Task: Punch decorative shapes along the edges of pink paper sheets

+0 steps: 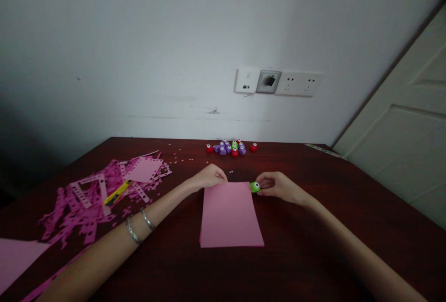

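A pink sheet of paper [230, 216] lies in front of me, with what looks like more sheets beneath it. My left hand [210, 176] pinches its far edge near the left corner. At the far right corner sits a small green craft punch [255, 187] with a white and black button on top. My right hand [277, 186] grips that punch from the right, thumb and fingers closed on its body. The corner of the paper meets the punch; whether it is inside the slot I cannot tell.
Several red, purple and green punches [229, 148] cluster by the wall. Punched pink strips [94, 195] pile up at left, with a yellow utility knife [118, 193] and a hole-edged pink card [145, 170] on them. Another pink sheet [17, 260] lies at near left. A ruler-like strip [325, 151] lies far right.
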Tool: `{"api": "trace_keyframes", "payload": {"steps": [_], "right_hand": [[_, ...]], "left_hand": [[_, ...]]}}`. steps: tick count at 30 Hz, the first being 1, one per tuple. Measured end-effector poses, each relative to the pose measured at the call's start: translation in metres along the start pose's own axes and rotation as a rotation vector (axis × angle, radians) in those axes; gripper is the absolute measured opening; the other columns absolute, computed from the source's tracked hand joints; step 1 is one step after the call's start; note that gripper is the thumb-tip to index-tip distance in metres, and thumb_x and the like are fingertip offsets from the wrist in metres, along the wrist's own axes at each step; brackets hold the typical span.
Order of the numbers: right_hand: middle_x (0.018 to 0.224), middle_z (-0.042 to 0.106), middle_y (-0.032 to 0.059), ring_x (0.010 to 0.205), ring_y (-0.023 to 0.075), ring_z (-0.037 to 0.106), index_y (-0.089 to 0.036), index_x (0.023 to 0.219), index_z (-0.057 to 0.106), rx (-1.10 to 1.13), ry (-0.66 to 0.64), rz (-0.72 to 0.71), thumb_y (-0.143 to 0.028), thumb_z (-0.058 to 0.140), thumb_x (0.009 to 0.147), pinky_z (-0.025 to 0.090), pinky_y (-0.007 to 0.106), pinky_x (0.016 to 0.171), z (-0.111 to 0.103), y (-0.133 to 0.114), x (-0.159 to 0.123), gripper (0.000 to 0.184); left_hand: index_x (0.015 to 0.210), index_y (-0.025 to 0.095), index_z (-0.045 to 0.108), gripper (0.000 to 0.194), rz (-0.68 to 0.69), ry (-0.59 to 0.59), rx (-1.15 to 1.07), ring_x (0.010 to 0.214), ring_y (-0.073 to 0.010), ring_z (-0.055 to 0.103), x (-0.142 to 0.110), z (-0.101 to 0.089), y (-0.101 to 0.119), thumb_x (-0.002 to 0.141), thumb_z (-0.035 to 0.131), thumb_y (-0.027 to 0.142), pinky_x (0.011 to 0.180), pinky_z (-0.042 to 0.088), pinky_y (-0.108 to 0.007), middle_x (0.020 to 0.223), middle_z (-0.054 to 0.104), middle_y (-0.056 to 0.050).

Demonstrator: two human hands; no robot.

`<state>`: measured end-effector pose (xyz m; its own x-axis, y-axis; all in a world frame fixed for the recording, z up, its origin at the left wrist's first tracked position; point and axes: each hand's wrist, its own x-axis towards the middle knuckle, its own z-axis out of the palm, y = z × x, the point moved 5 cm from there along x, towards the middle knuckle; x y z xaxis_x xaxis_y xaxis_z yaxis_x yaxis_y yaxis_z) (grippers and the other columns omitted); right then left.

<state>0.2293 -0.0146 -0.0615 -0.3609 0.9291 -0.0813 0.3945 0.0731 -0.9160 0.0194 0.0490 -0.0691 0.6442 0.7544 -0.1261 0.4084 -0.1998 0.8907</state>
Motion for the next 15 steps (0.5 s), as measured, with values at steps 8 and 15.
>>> {"api": "trace_keyframes", "payload": {"steps": [8, 15], "right_hand": [[0.086, 0.069, 0.0045, 0.084, 0.0199, 0.065, -0.017, 0.085, 0.061, 0.004, 0.0, -0.008, -0.03, 0.074, 0.063, 0.05, 0.038, 0.084, -0.0003, -0.0003, 0.0, 0.028], [0.086, 0.069, 0.0048, 0.083, 0.0195, 0.065, -0.016, 0.085, 0.061, 0.019, -0.003, -0.007, -0.026, 0.073, 0.064, 0.05, 0.037, 0.082, 0.0017, -0.0022, -0.0004, 0.026]], "left_hand": [[0.071, 0.014, 0.07, 0.014, -0.001, 0.007, 0.001, 0.064, -0.0147, 0.059, 0.0012, -0.0012, -0.0033, 0.063, 0.061, 0.02, 0.058, 0.041, -0.023, 0.068, 0.068, -0.004], [0.071, 0.013, 0.07, 0.015, 0.012, -0.001, 0.002, 0.061, -0.0139, 0.058, 0.0009, -0.0005, -0.0016, 0.063, 0.059, 0.02, 0.055, 0.041, -0.023, 0.066, 0.067, -0.004]]}}
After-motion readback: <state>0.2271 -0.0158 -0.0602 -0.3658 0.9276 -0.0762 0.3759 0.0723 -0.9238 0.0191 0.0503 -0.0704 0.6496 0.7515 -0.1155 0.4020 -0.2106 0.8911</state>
